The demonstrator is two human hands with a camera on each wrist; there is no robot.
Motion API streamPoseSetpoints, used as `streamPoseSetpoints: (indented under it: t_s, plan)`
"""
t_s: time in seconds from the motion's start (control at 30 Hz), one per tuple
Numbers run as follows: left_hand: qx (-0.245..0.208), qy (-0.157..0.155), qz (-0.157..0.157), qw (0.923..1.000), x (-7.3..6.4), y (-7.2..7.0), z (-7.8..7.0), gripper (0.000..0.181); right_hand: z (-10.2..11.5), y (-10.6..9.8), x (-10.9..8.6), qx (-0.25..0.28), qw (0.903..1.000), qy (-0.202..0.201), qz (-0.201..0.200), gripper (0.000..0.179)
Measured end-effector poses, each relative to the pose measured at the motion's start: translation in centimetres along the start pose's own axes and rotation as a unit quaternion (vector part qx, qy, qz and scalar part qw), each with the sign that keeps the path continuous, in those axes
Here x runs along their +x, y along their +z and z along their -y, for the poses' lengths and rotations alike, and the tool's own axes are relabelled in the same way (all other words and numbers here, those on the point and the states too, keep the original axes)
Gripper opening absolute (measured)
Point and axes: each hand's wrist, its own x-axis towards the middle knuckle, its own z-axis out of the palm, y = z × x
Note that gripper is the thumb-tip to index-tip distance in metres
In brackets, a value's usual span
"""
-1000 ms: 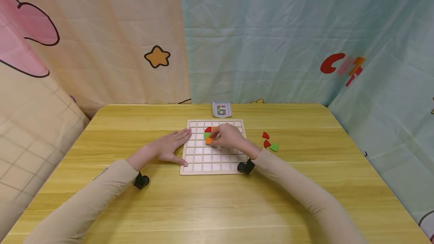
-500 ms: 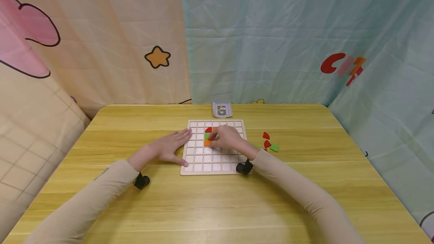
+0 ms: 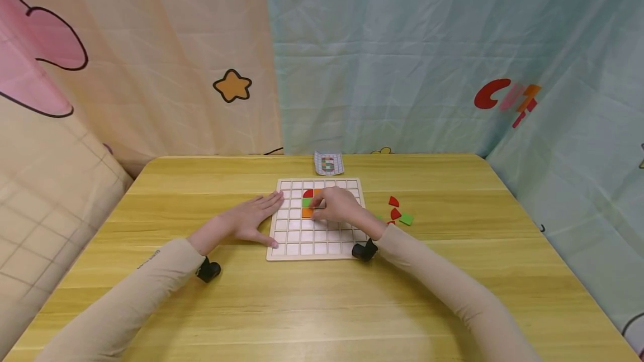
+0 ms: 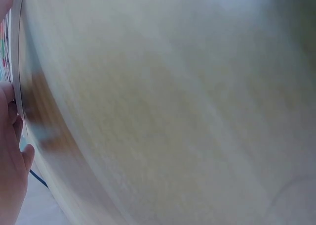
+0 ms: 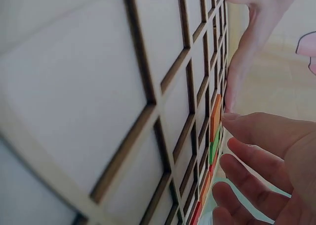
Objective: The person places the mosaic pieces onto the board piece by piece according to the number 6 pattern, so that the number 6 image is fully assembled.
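Observation:
A wooden grid board [image 3: 293, 248] with pale square cells lies on the table. My left hand [image 3: 255, 217] rests flat with spread fingers at the board's left edge. Over the upper middle cells is my right hand [image 3: 338, 205], its thumb tip at an orange square tile [image 3: 307, 213] that lies in a cell. In the right wrist view, thumb and fingers stand apart beside the orange tile [image 5: 216, 117], not pinching it. Above that tile sit a green square tile [image 3: 307, 203] and a red quarter-circle tile [image 3: 308, 194]. Another orange tile [image 3: 317, 191] is partly hidden by the right hand.
Right of the board lie loose red quarter-circle tiles [image 3: 394, 201] and a green tile [image 3: 406, 219]; the right arm partly hides others. A printed pattern card [image 3: 328, 165] lies behind the board. Curtains [image 3: 402, 71] hang beyond the table's far edge.
The orange tile, held tilted by the right hand a second ago, has shifted slightly left and down and now lies flat in its cell. The left hand has stayed put.

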Motion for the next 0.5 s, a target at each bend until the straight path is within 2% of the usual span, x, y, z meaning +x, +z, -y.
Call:
streamPoseSetpoints:
  t_s: [0.17,0.5]
  plan:
    - [0.005,0.002,-0.004,1.0000,0.0,0.2,0.2,0.114,-0.5,-0.5,-0.6,-0.001,0.9999,-0.002,-0.016,0.019]
    - [0.003,0.003,-0.004,1.0000,0.1,0.3,0.2,0.115,-2.8,-2.3,-2.6,0.016,0.9993,0.020,-0.026,0.023]
